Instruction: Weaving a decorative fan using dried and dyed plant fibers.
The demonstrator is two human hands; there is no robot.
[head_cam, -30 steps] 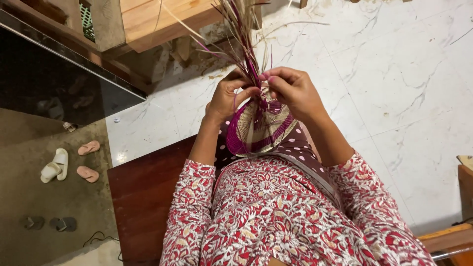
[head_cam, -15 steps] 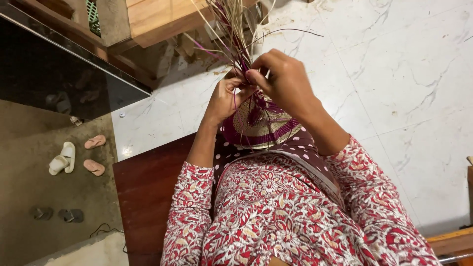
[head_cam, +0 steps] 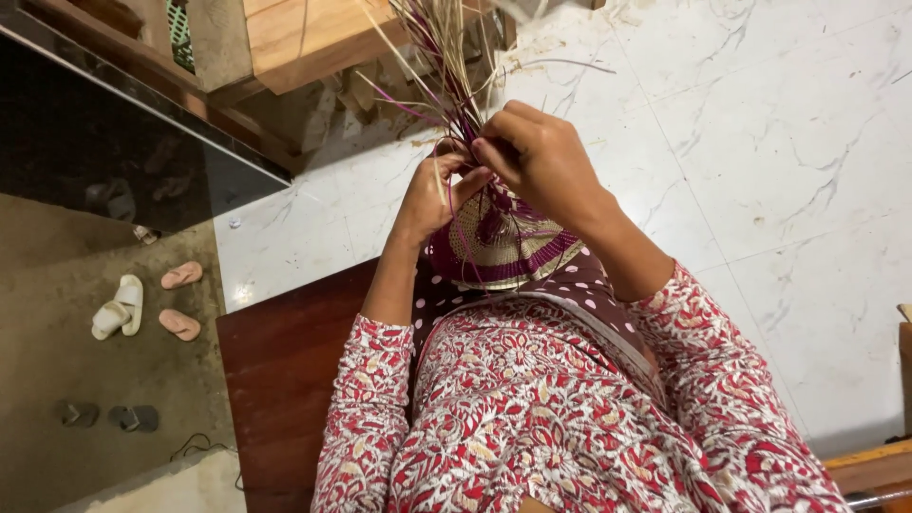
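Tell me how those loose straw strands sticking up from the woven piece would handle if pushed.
The loose strands look thin and splay in curves, so they would likely bend and spring rather than stay stiff. They probably weigh very little. Both the left hand and right hand pinch them at the woven piece, suggesting they slip apart easily.

At the centre of the frame, the left hand (head_cam: 429,197) and right hand (head_cam: 537,157) pinch loose purple and tan straw strands (head_cam: 442,57) rising from a half-woven basket (head_cam: 502,245) resting on the lap. White marble floor (head_cam: 760,123) fills the right; sandals (head_cam: 142,304) lie at the left edge.
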